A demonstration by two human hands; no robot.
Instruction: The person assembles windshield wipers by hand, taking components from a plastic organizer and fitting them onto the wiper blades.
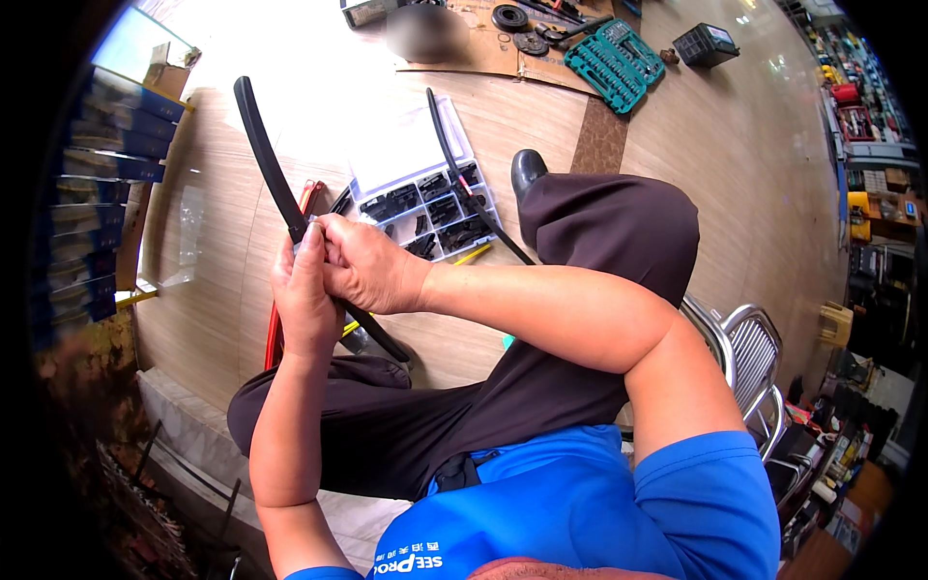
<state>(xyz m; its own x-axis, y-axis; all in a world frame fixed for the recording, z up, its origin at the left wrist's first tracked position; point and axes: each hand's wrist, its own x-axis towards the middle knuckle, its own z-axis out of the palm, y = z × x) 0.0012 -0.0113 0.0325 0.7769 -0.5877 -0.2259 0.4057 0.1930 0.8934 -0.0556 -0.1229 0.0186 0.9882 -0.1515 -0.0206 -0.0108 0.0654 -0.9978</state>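
Observation:
A long black wiper blade [261, 145] slants up and away from my hands, its other end showing below them by my left knee. Both hands grip it near its middle. My left hand [307, 300] is closed round it with the thumb on top. From the right, my right hand [379, 263] presses its closed fingers on the same spot, and these fingers hide that part of the blade. Just beyond stands an opened clear organizer box [480, 189], its compartments filled with small black plastic fittings [394, 203]. Across it lies a second thin black wiper blade [447, 145].
Red bars [274, 338] lie beside my left hand. A teal tool case [614, 66] lies open at the far right by a black box [706, 44] and cardboard [474, 53]. Boxed shelves [97, 193] stand left, a metal chair [749, 358] right.

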